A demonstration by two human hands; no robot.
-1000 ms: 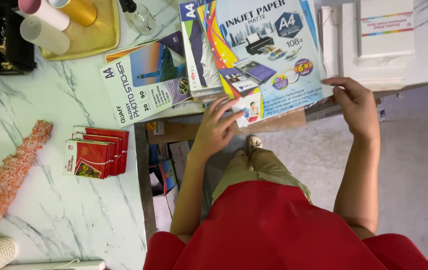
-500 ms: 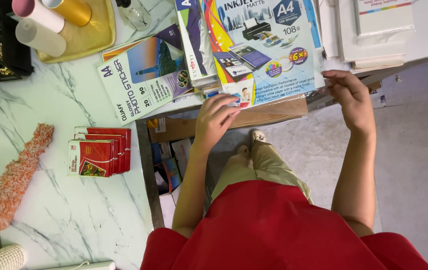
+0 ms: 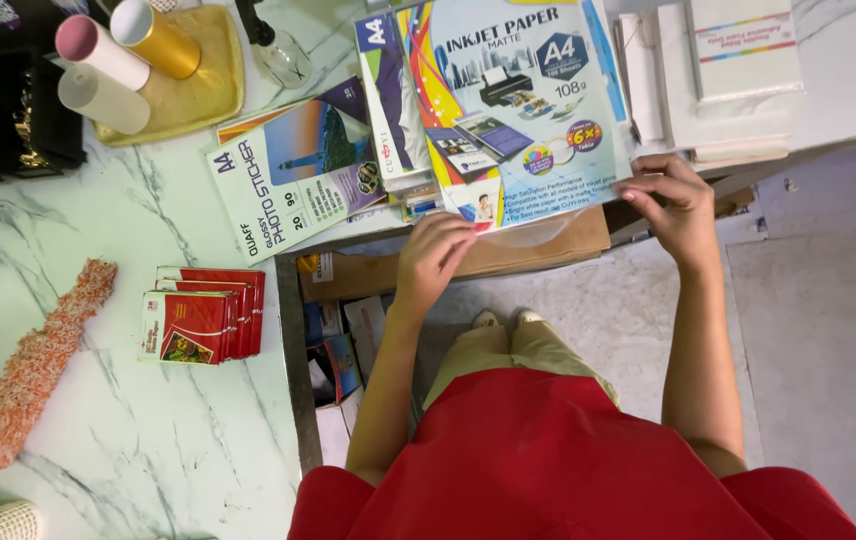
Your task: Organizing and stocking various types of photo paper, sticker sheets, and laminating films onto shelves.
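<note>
Glossy plastic wrap covers the printer-paper pack [image 3: 513, 110], which lies at twelve o'clock on the marble bench [image 3: 148, 420], overhanging its near edge. Left hand [image 3: 435, 258] pinches the pack's lower edge in a closed grip; right hand [image 3: 676, 205] clasps its lower right corner. Judged risk: the slick wrap may slip, tipping the pack off the edge, or nudge the sticker-paper pack [image 3: 288, 170] at ten o'clock.

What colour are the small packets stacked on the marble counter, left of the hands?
Red, seen in the head view: small packets.
</note>
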